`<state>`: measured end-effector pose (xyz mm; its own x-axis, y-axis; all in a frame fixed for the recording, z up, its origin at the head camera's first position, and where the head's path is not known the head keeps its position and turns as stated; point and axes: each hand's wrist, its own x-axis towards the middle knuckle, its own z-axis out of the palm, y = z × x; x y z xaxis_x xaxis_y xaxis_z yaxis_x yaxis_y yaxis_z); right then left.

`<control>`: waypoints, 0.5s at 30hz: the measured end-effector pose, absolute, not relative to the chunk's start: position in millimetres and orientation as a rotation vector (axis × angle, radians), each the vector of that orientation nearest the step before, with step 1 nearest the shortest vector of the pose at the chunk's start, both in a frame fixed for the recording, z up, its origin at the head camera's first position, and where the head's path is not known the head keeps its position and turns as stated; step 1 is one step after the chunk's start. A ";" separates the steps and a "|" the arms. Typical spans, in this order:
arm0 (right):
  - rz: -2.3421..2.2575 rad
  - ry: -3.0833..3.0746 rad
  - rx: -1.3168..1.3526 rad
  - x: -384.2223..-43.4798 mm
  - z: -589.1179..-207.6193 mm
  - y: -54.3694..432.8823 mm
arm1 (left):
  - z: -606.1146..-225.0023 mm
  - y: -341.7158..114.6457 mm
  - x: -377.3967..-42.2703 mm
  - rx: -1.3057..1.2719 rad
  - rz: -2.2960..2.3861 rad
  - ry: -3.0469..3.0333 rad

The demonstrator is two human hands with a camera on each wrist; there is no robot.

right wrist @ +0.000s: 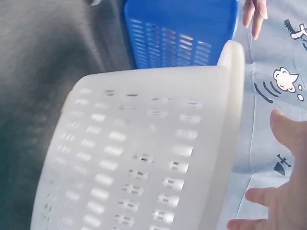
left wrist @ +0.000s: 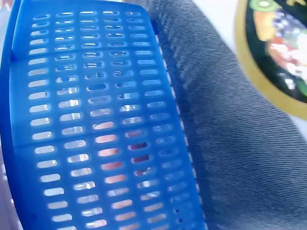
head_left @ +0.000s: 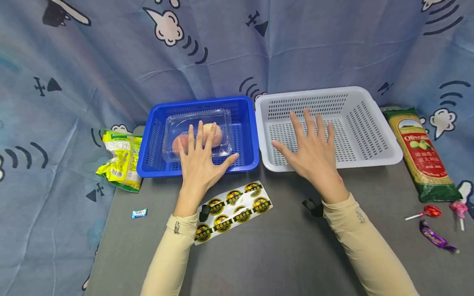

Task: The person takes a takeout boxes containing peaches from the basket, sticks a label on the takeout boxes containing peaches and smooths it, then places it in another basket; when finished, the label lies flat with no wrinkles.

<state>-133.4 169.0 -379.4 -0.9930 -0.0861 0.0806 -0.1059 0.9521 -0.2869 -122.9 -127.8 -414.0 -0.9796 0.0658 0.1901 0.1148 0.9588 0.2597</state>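
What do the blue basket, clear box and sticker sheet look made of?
Blue basket: probably moulded plastic, semi-gloss, with regular slots through its walls. Clear box: likely thin, shiny plastic; round items show through it. Sticker sheet: paper or plastic film, with pale glare over some labels; which, I cannot tell.

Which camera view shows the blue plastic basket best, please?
The head view shows the blue plastic basket best: nearly whole, rim and inside, though the left hand blocks some. The left wrist view shows mainly one slotted wall; the right wrist view, just part of it beyond the white plastic basket.
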 end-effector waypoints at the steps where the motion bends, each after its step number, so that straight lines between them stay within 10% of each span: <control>1: 0.457 -3.022 0.136 -135.2 -377.9 166.5 | -414.2 -128.3 -122.2 -0.131 -0.423 -2.912; 15: 0.633 -2.899 0.211 -151.6 -374.7 122.6 | -434.3 -144.2 -107.9 -0.033 -0.878 -2.487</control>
<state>-151.6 122.6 -374.7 -0.9761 -0.1019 0.1922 -0.1728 0.9001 -0.4000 -107.9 -144.2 -434.3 -0.8754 -0.1384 0.4631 0.1832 0.7917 0.5828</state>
